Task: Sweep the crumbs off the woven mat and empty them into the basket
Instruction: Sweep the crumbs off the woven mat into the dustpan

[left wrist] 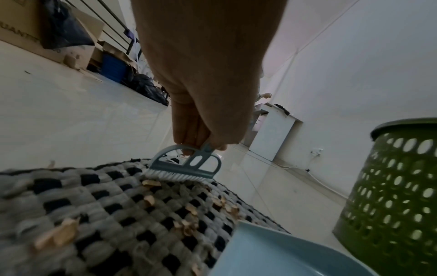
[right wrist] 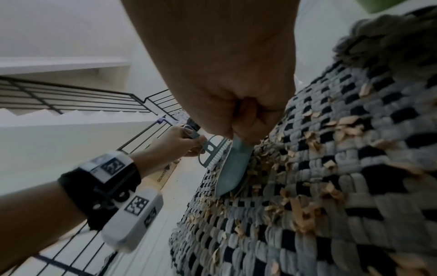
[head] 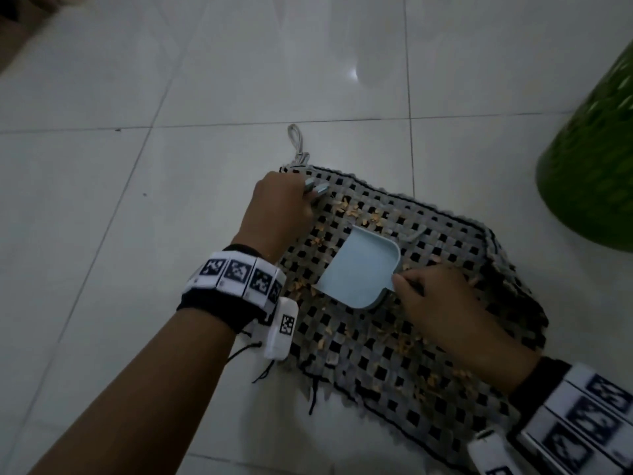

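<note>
— Where's the mat?
— The mat [head: 428,303] lies flat on the tiled floor [head: 137,200], crumbs [head: 352,209] scattered over it, the green basket [head: 589,166] standing near.
— And the hands?
— The left hand [head: 281,207] is closed round a small brush [left wrist: 187,164], its bristles on the mat's far edge. The right hand [head: 442,303] pinches the handle of a pale blue dustpan [head: 359,269] resting on the mat.

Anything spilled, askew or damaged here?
Tan crumbs lie scattered across the woven mat, the mess being swept. The mat's near edge looks frayed, with loose dark threads trailing onto the floor. Its right end looks bunched up. Nothing else stands out.
</note>
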`<state>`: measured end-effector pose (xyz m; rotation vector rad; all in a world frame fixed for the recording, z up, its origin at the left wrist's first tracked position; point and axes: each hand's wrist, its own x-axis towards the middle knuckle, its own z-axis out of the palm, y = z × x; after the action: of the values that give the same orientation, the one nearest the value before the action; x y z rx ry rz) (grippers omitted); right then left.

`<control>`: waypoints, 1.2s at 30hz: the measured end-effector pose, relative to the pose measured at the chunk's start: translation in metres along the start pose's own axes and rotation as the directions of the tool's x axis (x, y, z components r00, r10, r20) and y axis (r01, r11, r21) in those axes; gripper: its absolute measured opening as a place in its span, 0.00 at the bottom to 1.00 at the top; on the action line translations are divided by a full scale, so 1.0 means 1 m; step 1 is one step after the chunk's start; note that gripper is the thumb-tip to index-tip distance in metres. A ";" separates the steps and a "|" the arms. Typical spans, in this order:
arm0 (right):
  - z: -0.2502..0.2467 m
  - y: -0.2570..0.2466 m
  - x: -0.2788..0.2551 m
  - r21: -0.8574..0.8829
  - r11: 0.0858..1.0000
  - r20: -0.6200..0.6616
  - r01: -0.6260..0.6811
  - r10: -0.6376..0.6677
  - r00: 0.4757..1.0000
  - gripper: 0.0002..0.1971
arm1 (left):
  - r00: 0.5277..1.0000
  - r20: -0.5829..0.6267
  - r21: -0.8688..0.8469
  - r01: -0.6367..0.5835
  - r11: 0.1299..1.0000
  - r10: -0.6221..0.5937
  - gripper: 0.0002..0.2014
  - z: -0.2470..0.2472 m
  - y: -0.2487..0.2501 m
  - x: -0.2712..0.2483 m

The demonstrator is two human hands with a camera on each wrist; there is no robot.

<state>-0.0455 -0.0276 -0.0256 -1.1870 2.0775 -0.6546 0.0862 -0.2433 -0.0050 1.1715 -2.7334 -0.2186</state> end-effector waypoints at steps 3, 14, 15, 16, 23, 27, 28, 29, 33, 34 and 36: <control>0.004 0.008 -0.003 0.019 1.000 -0.021 0.006 -0.006 1.000 0.24 | 0.999 0.034 0.007 -0.012 1.000 0.012 0.12 -0.005 0.004 -0.015; 0.015 0.019 -0.009 -0.008 0.999 -0.027 0.046 -0.046 0.999 0.23 | 0.994 -0.084 -0.051 0.062 0.997 -0.066 0.15 0.002 0.022 -0.040; 0.015 0.020 -0.009 -0.019 0.999 -0.032 0.051 -0.052 0.998 0.23 | 0.995 -0.080 -0.061 0.049 0.997 -0.054 0.15 0.003 0.030 -0.049; 0.016 0.021 -0.008 -0.027 0.998 -0.035 0.058 -0.059 0.998 0.22 | 0.995 -0.090 -0.071 0.041 0.997 -0.047 0.16 0.002 0.034 -0.056; 0.005 0.021 -0.006 -0.039 0.996 -0.019 0.084 -0.084 0.996 0.24 | 0.977 -0.139 -0.081 0.155 0.985 -0.165 0.19 -0.008 0.017 -0.062; 0.004 0.026 -0.001 -0.023 0.998 0.008 0.065 -0.064 0.998 0.23 | 0.985 -0.103 -0.165 0.121 0.979 -0.139 0.23 -0.001 0.040 -0.069; 0.004 0.027 -0.001 -0.018 0.997 0.010 0.070 -0.070 0.998 0.23 | 0.983 -0.112 -0.161 0.129 0.979 -0.148 0.23 -0.001 0.039 -0.066; 0.003 0.027 -0.001 -0.017 0.997 0.013 0.078 -0.078 0.997 0.23 | 0.979 -0.116 -0.151 0.148 0.977 -0.166 0.23 -0.002 0.038 -0.063; 0.001 0.025 -0.006 -0.042 0.996 0.034 0.083 -0.081 0.996 0.23 | 0.988 -0.069 -0.138 0.128 0.982 -0.138 0.22 0.000 0.055 -0.064; 0.001 0.024 -0.008 -0.047 0.996 0.040 0.073 -0.071 0.997 0.22 | 0.992 -0.065 -0.154 0.098 0.983 -0.109 0.23 0.000 0.061 -0.067; 0.000 0.023 -0.010 -0.037 0.998 0.043 0.059 -0.057 0.997 0.22 | 0.992 -0.078 -0.160 0.087 0.983 -0.100 0.23 -0.001 0.063 -0.070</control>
<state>-0.0548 -0.0079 -0.0388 -1.2758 2.0353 -0.6139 0.0897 -0.1499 0.0021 1.2364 -2.5390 -0.3779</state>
